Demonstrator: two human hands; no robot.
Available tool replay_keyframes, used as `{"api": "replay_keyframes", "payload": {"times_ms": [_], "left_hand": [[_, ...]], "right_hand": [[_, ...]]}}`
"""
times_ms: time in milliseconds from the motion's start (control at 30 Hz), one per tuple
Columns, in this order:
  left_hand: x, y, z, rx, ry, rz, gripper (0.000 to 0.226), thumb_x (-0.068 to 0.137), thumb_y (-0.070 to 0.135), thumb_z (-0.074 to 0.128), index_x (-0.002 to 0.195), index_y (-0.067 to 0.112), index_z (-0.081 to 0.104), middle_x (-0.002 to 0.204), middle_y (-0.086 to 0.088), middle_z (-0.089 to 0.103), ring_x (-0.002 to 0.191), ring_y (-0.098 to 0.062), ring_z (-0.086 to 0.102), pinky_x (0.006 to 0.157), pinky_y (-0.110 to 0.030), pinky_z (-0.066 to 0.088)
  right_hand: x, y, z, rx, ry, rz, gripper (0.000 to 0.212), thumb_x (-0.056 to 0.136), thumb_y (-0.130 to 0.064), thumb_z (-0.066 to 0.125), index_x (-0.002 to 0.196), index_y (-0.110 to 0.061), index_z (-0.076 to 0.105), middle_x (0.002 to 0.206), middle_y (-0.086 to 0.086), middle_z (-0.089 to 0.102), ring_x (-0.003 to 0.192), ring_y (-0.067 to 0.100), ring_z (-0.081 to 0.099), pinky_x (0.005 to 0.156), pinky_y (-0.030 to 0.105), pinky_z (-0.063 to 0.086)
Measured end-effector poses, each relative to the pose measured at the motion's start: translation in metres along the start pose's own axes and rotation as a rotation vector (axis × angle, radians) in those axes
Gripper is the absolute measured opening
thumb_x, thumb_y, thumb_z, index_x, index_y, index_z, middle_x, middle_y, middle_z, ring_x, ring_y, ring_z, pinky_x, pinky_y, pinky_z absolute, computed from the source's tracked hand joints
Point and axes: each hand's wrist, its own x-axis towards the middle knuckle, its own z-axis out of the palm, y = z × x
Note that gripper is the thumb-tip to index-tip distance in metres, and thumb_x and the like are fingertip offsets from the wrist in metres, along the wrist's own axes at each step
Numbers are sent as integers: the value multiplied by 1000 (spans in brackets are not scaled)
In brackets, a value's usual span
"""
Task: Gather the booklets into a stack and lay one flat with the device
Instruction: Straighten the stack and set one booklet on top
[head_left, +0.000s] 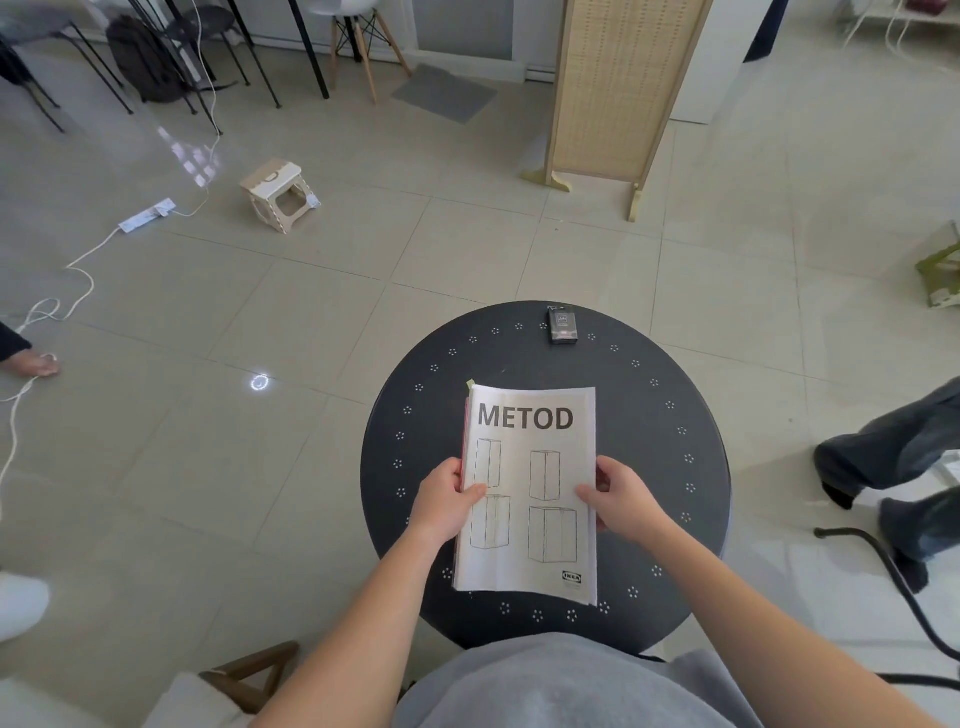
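A stack of booklets (527, 491) lies near the middle of the round dark table (649, 457), reaching toward the table's near edge, with the top booklet showing the word METOD and line drawings of four cabinets. A red edge and a bit of green paper peek out along the stack's left side and far left corner, so the booklets under the top one are only partly seen. The left hand (447, 501) grips the stack's left edge, thumb laid on the cover and the other fingers curled beneath and hidden. The right hand (621, 499) grips the right edge the same way, thumb on top, its fingers bent around the side of the paper. Both hands pinch the stack between thumb and fingers; whether the stack rests fully on the table or is lifted a little cannot be told. A small dark device (562, 325) lies flat at the table's far edge, well apart from the stack and from both hands. On the tiled floor beyond the table stand a small pale step stool (280, 195) and a woven folding screen (618, 88).
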Motion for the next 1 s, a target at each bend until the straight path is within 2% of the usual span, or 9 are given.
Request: {"api": "replay_keyframes", "payload": {"times_ms": [100,167,333,400,500,667,800,933,1000], "left_hand": [[1,-9,-7,2,1,-17,23,101,22,75,122,18,67,117,2,77,105,-18,77,93,-41,66],[3,-14,-13,-1,-5,-24,21,101,23,75,120,20,67,117,1,78,106,-18,78,94,-43,66],[22,-23,-29,-34,25,-52,15,104,20,71,117,21,64,118,1,77,105,-17,76,90,-36,65],[33,-24,-36,-44,42,-62,17,105,18,68,122,17,64,120,-2,76,105,-18,74,84,-29,61],[56,-24,-47,-40,59,-76,22,107,14,62,129,13,62,118,-3,73,103,-20,71,71,-20,52],[96,-30,-58,-10,53,-127,28,107,12,60,135,13,61,121,-5,73,103,-21,71,73,-24,54],[117,-42,-61,23,53,-171,36,105,10,65,140,15,62,110,-6,75,102,-23,74,82,-30,58],[125,-50,-62,44,86,-186,37,101,9,70,137,15,66,99,-1,74,90,-18,72,80,-29,55],[126,-53,-62,56,113,-190,35,99,12,73,133,17,68,91,3,71,82,-13,68,74,-26,53]], "right_hand": [[6,2,12,31,-41,39,14,102,-12,63,115,-16,62,113,0,75,103,23,76,76,46,68],[10,1,20,11,-39,47,16,102,-13,63,118,-16,62,114,0,75,105,25,76,78,48,68],[35,-14,39,-36,-12,38,14,102,-13,62,116,-18,63,113,-2,74,101,21,74,71,39,68],[48,-23,44,-49,-9,41,13,102,-14,62,114,-19,62,112,-3,74,99,17,74,68,35,67],[71,-37,54,-67,0,50,13,102,-15,62,115,-19,63,110,-4,73,100,19,74,69,36,66],[106,-53,68,-81,1,109,10,103,-13,60,113,-16,61,105,-3,71,92,18,72,60,30,63],[129,-53,82,-78,-18,201,14,103,-11,58,116,-13,61,111,2,73,99,28,75,62,35,65],[141,-50,91,-95,-23,246,12,102,-10,57,113,-14,61,111,3,74,97,27,75,59,32,63],[147,-46,93,-107,-14,264,11,102,-11,57,111,-14,61,109,3,74,96,27,75,63,36,65]]}}
